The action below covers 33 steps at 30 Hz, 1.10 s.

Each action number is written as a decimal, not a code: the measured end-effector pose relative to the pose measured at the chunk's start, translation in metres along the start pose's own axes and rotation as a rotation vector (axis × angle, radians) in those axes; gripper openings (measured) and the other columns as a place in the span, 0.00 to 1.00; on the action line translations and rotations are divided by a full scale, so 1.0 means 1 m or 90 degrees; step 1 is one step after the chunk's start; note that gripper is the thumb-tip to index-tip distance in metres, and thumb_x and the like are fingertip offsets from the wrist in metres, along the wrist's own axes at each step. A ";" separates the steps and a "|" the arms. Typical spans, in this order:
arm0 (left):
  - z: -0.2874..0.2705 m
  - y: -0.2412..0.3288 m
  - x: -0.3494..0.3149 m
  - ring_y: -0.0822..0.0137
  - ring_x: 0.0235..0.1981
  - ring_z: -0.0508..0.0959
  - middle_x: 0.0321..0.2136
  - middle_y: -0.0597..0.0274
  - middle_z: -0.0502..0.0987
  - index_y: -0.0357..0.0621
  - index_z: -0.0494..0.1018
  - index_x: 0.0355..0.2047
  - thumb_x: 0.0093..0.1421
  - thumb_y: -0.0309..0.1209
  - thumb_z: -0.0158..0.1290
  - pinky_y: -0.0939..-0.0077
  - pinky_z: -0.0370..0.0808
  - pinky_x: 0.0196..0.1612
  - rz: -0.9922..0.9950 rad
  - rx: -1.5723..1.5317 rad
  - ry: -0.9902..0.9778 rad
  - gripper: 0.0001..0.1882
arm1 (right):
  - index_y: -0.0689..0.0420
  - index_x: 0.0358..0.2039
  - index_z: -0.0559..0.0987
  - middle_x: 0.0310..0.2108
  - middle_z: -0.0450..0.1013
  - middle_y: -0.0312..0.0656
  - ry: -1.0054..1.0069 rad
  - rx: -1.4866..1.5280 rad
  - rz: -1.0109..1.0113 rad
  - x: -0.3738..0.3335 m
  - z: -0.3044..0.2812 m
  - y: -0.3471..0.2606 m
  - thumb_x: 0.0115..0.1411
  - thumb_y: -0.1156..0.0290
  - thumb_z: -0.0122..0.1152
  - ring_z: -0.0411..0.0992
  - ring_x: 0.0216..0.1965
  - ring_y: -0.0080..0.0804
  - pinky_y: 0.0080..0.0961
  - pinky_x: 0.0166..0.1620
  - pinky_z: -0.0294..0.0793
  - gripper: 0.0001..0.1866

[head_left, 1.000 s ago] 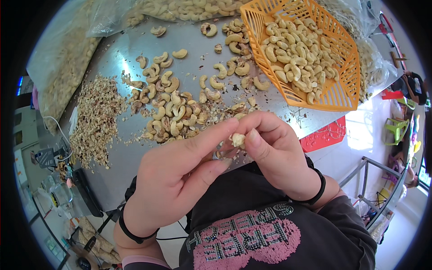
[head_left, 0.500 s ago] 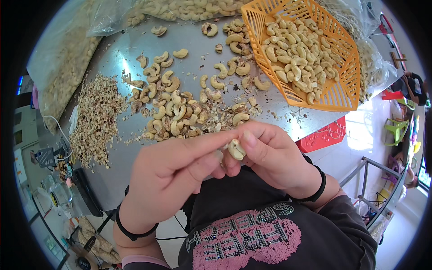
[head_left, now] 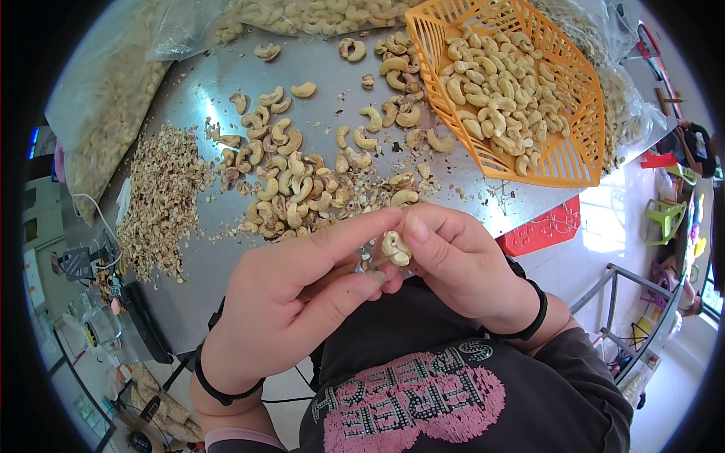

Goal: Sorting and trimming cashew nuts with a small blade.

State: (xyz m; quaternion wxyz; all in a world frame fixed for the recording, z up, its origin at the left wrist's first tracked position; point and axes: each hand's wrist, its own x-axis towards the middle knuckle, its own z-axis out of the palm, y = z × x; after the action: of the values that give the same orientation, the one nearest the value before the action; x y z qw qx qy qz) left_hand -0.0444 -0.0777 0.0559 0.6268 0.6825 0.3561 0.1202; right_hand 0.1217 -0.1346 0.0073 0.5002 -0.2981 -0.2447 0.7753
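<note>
In front of my chest both hands meet. My right hand (head_left: pixel 461 253) pinches a pale cashew nut (head_left: pixel 394 248) between thumb and fingers. My left hand (head_left: pixel 291 283) is closed around a small thin metal blade (head_left: pixel 369 265), whose tip touches or nearly touches the nut; its handle is mostly hidden by my fingers. Just beyond my hands lies a pile of cashews (head_left: pixel 291 192), some with brown skin on them. Several more nuts and flakes are scattered to the right of the pile.
An orange slatted basket (head_left: pixel 585 140) full of pale cashews stands at the far right of the metal table (head_left: pixel 325 72). A heap of skin crumbs (head_left: pixel 162 196) is on the left. Plastic bags of nuts (head_left: pixel 102 113) line the back and left. A red stool (head_left: pixel 542 229) stands below the table's right edge.
The cashew has been turned in my right fingers. My left thumb has drawn back and down, and the metal blade now shows against the nut. The piles and basket are unchanged.
</note>
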 end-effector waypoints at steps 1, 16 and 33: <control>0.002 -0.002 0.002 0.78 0.24 0.72 0.23 0.63 0.74 0.40 0.64 0.47 0.53 0.22 0.45 0.88 0.68 0.28 0.028 -0.017 0.006 0.19 | 0.63 0.32 0.70 0.25 0.67 0.34 0.000 -0.002 0.001 0.000 0.000 0.000 0.60 0.61 0.39 0.65 0.28 0.18 0.14 0.34 0.65 0.17; -0.003 -0.002 0.001 0.78 0.23 0.73 0.23 0.63 0.74 0.41 0.66 0.45 0.56 0.26 0.43 0.90 0.67 0.21 -0.099 -0.114 0.006 0.16 | 0.62 0.26 0.68 0.21 0.65 0.37 -0.027 0.078 0.043 0.002 -0.003 0.002 0.61 0.59 0.35 0.63 0.24 0.22 0.18 0.31 0.64 0.19; 0.004 -0.010 0.000 0.77 0.24 0.74 0.23 0.61 0.74 0.40 0.64 0.47 0.52 0.23 0.46 0.86 0.69 0.28 0.042 0.006 0.012 0.19 | 0.60 0.28 0.70 0.23 0.66 0.33 -0.022 0.024 0.056 0.001 -0.004 0.000 0.61 0.59 0.36 0.63 0.24 0.17 0.13 0.31 0.63 0.19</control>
State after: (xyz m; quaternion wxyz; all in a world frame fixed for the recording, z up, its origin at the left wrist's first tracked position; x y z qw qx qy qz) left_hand -0.0457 -0.0808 0.0454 0.6159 0.6956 0.3401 0.1453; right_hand 0.1242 -0.1337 0.0046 0.4667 -0.2856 -0.2257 0.8060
